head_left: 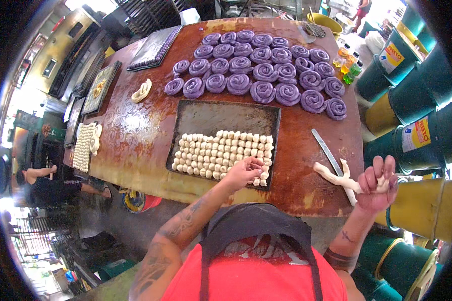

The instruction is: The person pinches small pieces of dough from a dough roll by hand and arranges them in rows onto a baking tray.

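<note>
My right hand (375, 186) is closed around one end of a pale rope of dough (336, 178), held over the table's right edge. The rope's forked other end lies across a long, serrated knife (328, 153). At the near right corner of a dark baking tray (221, 113), my left hand (245, 173) has its fingers bent together at a small dough ball (263, 175). Rows of similar pale dough balls (211, 153) fill the near part of the tray, leaving bare metal at its far side.
Several purple dough coils (238, 65) cover the far right of the wooden table (135, 135). Bottles of coloured liquid (342, 62) stand at its edge. More trays (155, 47) and a dough piece (141, 91) lie left. Green drums (417, 130) line the right. Another person (50, 180) is at far left.
</note>
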The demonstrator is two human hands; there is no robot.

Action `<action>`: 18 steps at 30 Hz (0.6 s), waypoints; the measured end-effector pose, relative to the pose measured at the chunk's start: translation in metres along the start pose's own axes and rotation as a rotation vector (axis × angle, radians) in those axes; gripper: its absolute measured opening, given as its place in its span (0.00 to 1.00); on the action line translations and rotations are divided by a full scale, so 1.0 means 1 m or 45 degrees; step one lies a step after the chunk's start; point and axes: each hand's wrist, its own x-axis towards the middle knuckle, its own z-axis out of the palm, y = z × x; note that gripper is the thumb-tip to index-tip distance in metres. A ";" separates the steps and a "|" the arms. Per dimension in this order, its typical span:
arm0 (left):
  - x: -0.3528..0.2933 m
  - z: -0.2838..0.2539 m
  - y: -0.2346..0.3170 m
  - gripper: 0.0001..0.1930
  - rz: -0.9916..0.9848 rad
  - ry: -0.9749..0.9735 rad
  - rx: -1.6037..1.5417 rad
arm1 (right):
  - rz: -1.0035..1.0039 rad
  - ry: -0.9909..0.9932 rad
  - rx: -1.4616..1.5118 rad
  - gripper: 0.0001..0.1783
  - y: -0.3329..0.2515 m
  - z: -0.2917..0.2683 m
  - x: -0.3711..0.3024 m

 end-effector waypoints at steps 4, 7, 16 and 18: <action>0.015 0.008 0.005 0.15 0.126 0.005 0.125 | 0.464 0.365 -1.448 0.16 0.068 0.040 0.006; 0.025 0.032 0.038 0.13 0.260 -0.010 0.405 | 0.613 0.278 -1.966 0.09 0.142 -0.038 -0.015; 0.020 0.061 0.063 0.12 1.013 0.070 0.721 | 0.639 0.418 -1.371 0.08 0.191 -0.039 -0.032; 0.025 0.056 0.055 0.12 1.028 0.088 0.772 | 0.547 0.341 -1.627 0.10 0.189 -0.039 -0.031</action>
